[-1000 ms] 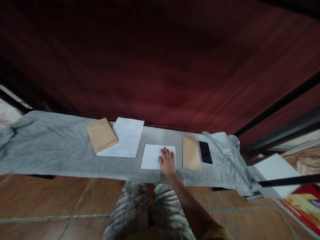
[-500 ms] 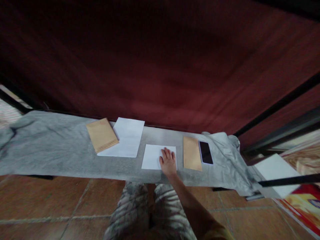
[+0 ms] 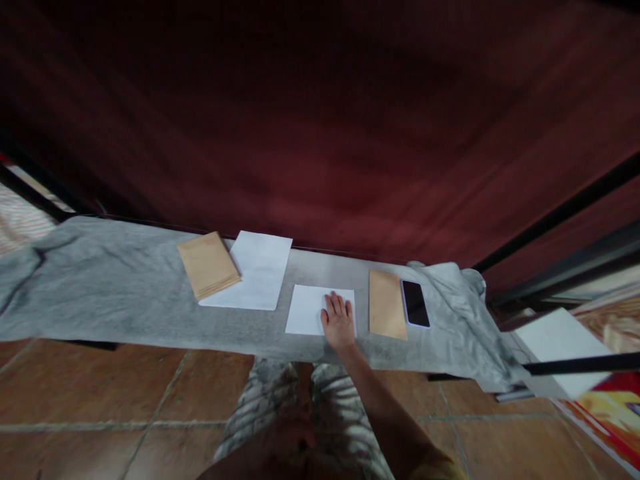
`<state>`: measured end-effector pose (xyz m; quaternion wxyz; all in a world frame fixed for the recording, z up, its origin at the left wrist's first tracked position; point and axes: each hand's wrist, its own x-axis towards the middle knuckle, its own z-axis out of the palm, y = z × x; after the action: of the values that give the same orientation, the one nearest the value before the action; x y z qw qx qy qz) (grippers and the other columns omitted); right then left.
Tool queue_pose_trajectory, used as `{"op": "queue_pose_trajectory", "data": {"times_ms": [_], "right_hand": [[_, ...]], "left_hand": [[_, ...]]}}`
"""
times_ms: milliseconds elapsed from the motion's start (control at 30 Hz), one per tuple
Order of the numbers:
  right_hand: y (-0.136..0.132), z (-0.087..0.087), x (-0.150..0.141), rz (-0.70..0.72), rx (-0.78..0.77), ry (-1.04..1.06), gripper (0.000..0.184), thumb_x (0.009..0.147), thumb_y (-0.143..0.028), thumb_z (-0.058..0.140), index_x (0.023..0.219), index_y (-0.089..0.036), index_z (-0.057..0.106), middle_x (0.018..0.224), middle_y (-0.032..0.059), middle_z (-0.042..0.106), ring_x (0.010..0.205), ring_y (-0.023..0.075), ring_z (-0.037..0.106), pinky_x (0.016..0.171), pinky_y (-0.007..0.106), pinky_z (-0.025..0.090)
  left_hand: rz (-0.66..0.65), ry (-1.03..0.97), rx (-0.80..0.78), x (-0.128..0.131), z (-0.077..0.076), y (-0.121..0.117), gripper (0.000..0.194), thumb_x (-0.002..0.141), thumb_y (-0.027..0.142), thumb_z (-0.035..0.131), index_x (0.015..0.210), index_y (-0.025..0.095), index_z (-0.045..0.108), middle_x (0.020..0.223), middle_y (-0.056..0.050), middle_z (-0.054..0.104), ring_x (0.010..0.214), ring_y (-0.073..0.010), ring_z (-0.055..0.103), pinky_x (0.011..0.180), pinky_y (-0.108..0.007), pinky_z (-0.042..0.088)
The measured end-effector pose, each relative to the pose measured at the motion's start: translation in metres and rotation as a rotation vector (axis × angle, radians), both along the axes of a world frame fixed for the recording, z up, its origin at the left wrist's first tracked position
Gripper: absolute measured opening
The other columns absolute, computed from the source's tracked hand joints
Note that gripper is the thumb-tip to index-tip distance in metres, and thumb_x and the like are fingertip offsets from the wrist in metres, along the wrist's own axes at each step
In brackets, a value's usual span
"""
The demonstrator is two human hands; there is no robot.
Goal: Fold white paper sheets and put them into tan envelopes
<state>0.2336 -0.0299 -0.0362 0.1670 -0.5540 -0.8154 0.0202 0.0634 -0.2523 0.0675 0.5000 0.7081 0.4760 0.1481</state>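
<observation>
Head view: your left hand (image 3: pixel 294 432) has just appeared, grip unclear; only your right hand (image 3: pixel 339 321), fingers spread, touches the small paper (image 3: pixel 306 311).

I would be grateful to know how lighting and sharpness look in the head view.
Head view: deep red backdrop, darkest at the top; white rectangular paper sheet under the right hand, without strong glare; bottom centre, apparently the left hand, dim and blurred.

The right sleeve (image 3: pixel 436 464) is dull yellow; the trousers (image 3: pixel 267 387) are mottled pale grey.
</observation>
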Motion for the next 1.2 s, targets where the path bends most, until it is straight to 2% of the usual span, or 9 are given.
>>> {"op": "queue_pose_trajectory", "data": {"times_ms": [67, 200, 367, 500, 600, 800, 900, 1033, 1200], "right_hand": [[0.000, -0.001, 0.000, 0.000, 0.003, -0.006, 0.048, 0.102, -0.032, 0.039, 0.148, -0.019, 0.046, 0.155, 0.0102, 0.044, 0.143, 0.0256, 0.039, 0.120, 0.049, 0.021], [-0.001, -0.002, 0.000, -0.003, -0.007, -0.021, 0.049, 0.103, -0.032, 0.038, 0.150, -0.019, 0.044, 0.158, 0.0105, 0.039, 0.145, 0.0269, 0.036, 0.120, 0.051, 0.021], [-0.002, -0.006, 0.003, 0.030, -0.030, -0.043, 0.051, 0.103, -0.031, 0.037, 0.153, -0.020, 0.038, 0.161, 0.0103, 0.032, 0.148, 0.0270, 0.030, 0.120, 0.051, 0.021], [-0.001, -0.011, 0.009, -0.004, 0.032, -0.022, 0.051, 0.103, -0.027, 0.035, 0.153, -0.016, 0.038, 0.160, 0.0138, 0.034, 0.147, 0.0268, 0.033, 0.119, 0.049, 0.024], [0.000, -0.013, 0.018, -0.054, 0.090, 0.007, 0.051, 0.104, -0.027, 0.033, 0.152, -0.010, 0.039, 0.157, 0.0171, 0.038, 0.145, 0.0265, 0.036, 0.118, 0.048, 0.027], [0.006, -0.006, 0.033, -0.124, 0.119, 0.041, 0.051, 0.104, -0.028, 0.035, 0.150, -0.005, 0.040, 0.151, 0.0226, 0.045, 0.141, 0.0296, 0.042, 0.117, 0.053, 0.027], [0.010, 0.000, 0.022, -0.131, 0.096, 0.072, 0.049, 0.104, -0.027, 0.035, 0.146, -0.004, 0.044, 0.151, 0.0220, 0.046, 0.143, 0.0303, 0.039, 0.118, 0.054, 0.024], [0.010, 0.001, 0.002, -0.008, 0.042, 0.105, 0.048, 0.104, -0.026, 0.031, 0.147, -0.012, 0.045, 0.154, 0.0141, 0.045, 0.145, 0.0240, 0.037, 0.119, 0.048, 0.026], [0.008, -0.008, 0.003, -0.002, 0.063, 0.068, 0.051, 0.104, -0.030, 0.033, 0.150, -0.010, 0.042, 0.157, 0.0173, 0.039, 0.146, 0.0268, 0.035, 0.118, 0.050, 0.026]], "left_hand": [[0.131, 0.086, 0.126, 0.001, -0.019, 0.016, 0.026, 0.083, 0.017, 0.052, 0.095, 0.028, 0.072, 0.102, -0.002, 0.072, 0.097, -0.0222, 0.066, 0.091, -0.033, 0.052], [0.404, 0.172, 0.391, 0.009, -0.045, 0.075, 0.034, 0.094, 0.026, 0.042, 0.116, 0.024, 0.068, 0.127, -0.009, 0.067, 0.119, -0.0246, 0.062, 0.103, -0.041, 0.051], [0.431, 0.404, 0.567, 0.044, -0.064, 0.166, 0.049, 0.101, 0.037, 0.036, 0.142, 0.015, 0.050, 0.150, -0.013, 0.051, 0.142, -0.0240, 0.043, 0.116, -0.044, 0.039], [0.347, 0.606, 0.603, 0.052, -0.080, 0.207, 0.055, 0.102, 0.042, 0.034, 0.147, 0.012, 0.045, 0.155, -0.015, 0.042, 0.148, -0.0277, 0.032, 0.121, -0.050, 0.028], [0.350, 0.678, 0.662, 0.038, -0.090, 0.213, 0.056, 0.103, 0.042, 0.030, 0.150, 0.013, 0.040, 0.158, -0.012, 0.038, 0.149, -0.0241, 0.029, 0.122, -0.046, 0.025], [0.491, 0.761, 0.677, 0.012, -0.098, 0.200, 0.058, 0.103, 0.038, 0.028, 0.153, 0.010, 0.036, 0.158, -0.014, 0.038, 0.149, -0.0244, 0.030, 0.123, -0.046, 0.023], [0.529, 0.774, 0.673, 0.020, -0.094, 0.199, 0.057, 0.102, 0.036, 0.028, 0.151, 0.007, 0.038, 0.157, -0.016, 0.038, 0.149, -0.0265, 0.030, 0.124, -0.049, 0.020], [0.494, 0.725, 0.680, 0.040, -0.090, 0.208, 0.055, 0.101, 0.027, 0.026, 0.153, 0.011, 0.035, 0.159, -0.012, 0.037, 0.150, -0.0229, 0.026, 0.124, -0.047, 0.021], [0.447, 0.680, 0.655, 0.041, -0.097, 0.213, 0.056, 0.102, 0.032, 0.028, 0.153, 0.011, 0.034, 0.159, -0.012, 0.036, 0.150, -0.0229, 0.026, 0.123, -0.046, 0.024]]}}
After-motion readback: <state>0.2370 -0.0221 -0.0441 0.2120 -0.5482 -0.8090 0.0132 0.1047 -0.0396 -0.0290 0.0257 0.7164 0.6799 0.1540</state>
